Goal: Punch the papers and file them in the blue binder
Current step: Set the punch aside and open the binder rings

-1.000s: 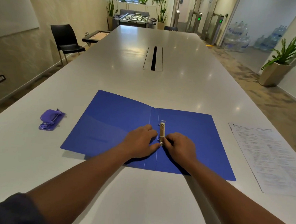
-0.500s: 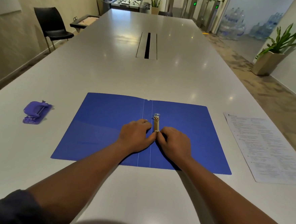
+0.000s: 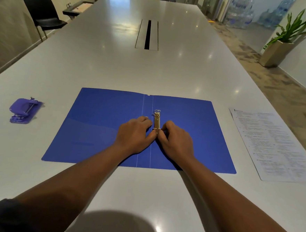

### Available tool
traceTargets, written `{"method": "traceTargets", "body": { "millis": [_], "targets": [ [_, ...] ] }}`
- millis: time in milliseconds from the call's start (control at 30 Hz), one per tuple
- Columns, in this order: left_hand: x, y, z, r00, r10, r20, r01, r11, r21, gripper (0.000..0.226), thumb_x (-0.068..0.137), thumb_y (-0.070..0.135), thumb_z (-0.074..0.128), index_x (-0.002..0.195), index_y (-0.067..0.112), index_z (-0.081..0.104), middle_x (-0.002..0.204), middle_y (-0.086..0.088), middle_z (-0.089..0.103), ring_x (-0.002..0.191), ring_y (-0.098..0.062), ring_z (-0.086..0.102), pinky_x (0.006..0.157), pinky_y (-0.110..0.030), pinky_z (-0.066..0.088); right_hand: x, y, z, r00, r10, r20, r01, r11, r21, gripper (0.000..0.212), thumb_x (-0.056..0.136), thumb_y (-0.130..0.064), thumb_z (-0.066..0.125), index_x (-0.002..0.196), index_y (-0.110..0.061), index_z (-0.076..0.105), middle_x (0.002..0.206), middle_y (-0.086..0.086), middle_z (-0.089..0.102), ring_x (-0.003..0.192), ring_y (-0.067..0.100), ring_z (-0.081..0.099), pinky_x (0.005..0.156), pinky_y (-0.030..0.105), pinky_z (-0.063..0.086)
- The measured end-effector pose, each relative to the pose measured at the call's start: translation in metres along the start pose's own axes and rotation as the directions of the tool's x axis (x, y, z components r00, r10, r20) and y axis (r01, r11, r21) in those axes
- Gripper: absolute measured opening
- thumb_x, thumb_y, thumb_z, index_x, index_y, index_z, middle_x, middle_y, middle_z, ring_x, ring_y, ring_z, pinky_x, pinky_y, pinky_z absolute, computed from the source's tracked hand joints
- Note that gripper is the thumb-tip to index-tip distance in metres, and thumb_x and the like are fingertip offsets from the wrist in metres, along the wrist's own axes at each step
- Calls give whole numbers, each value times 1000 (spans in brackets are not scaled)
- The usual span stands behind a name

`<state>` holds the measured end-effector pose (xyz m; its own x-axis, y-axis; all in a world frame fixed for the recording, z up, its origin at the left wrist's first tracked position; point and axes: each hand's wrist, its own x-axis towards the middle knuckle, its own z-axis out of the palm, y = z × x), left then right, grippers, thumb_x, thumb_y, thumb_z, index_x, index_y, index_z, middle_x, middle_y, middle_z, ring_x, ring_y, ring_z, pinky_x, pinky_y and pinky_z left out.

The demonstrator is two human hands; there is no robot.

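The blue binder (image 3: 97,126) lies open and flat on the white table, straight ahead of me. Its metal ring mechanism (image 3: 157,120) runs along the spine; the far ring looks closed. My left hand (image 3: 135,133) and my right hand (image 3: 176,138) meet at the near ring, thumbs and fingertips pinched on it from either side. The near ring is mostly hidden by my fingers. A stack of printed papers (image 3: 277,144) lies to the right of the binder. A purple hole punch (image 3: 25,109) sits to the left.
The long white table (image 3: 151,70) stretches far ahead, with a cable slot (image 3: 148,35) in its middle. A black chair (image 3: 42,11) stands at the left side, a potted plant (image 3: 284,40) on the floor at the right.
Both hands have stayed pinched on the binder's near ring. My head has tilted down and turned, so the binder now sits square to me.
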<state>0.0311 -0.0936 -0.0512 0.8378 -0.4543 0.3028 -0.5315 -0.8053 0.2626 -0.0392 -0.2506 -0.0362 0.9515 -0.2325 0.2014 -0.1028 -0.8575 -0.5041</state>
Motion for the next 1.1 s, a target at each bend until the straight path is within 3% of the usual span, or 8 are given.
{"method": "traceTargets", "body": {
  "millis": [200, 333, 500, 600, 667, 1100],
  "targets": [
    [-1, 1, -2, 1000, 6, 0, -6, 1000, -4, 38, 95, 55, 37, 87, 25, 60, 85, 8, 56, 69, -16, 55, 55, -31, 48, 0, 0, -2, 1000, 19, -4, -18, 998, 68, 23, 98, -41, 53, 88, -19, 51, 67, -3, 60, 58, 18, 53, 53, 35, 41],
    [-1, 0, -3, 1000, 7, 18, -6, 1000, -16, 40, 93, 55, 33, 88, 26, 60, 87, 9, 56, 70, -15, 56, 56, -32, 50, 1, 3, 0, 1000, -18, 11, 17, 999, 29, 22, 100, -39, 50, 86, -22, 52, 67, -4, 58, 57, 15, 50, 49, 31, 33],
    [-4, -3, -4, 1000, 11, 21, -10, 1000, -29, 42, 96, 57, 40, 114, 29, 66, 115, 12, 64, 87, -17, 64, 66, -34, 55, 1, 6, 3, 1000, -13, 14, 13, 1000, 16, 24, 98, -40, 51, 81, -24, 54, 69, -6, 59, 59, 13, 52, 50, 29, 33],
    [-4, -3, -3, 997, 34, 69, -32, 999, -25, 52, 97, 60, 43, 141, 35, 56, 143, 14, 56, 110, -20, 65, 78, -37, 58, 2, 8, 1, 1000, -3, 19, 3, 1000, 4, 27, 97, -43, 51, 78, -24, 57, 69, -6, 59, 61, 13, 53, 50, 29, 33],
    [-3, -2, -3, 996, 29, 88, -28, 1000, -7, 56, 97, 64, 41, 146, 39, 51, 152, 16, 50, 119, -21, 62, 84, -40, 58, 3, 10, 1, 999, -16, 31, 16, 1000, -3, 29, 96, -45, 51, 79, -24, 60, 69, -6, 60, 62, 13, 54, 50, 29, 34],
    [-1, -5, -5, 990, 52, 134, -55, 998, 20, 62, 97, 70, 33, 150, 40, 45, 157, 16, 44, 125, -21, 60, 87, -41, 57, 4, 9, -1, 998, -42, 53, 42, 999, 7, 29, 99, -43, 52, 81, -25, 64, 69, -6, 61, 62, 11, 55, 49, 28, 32]
  ]
}}
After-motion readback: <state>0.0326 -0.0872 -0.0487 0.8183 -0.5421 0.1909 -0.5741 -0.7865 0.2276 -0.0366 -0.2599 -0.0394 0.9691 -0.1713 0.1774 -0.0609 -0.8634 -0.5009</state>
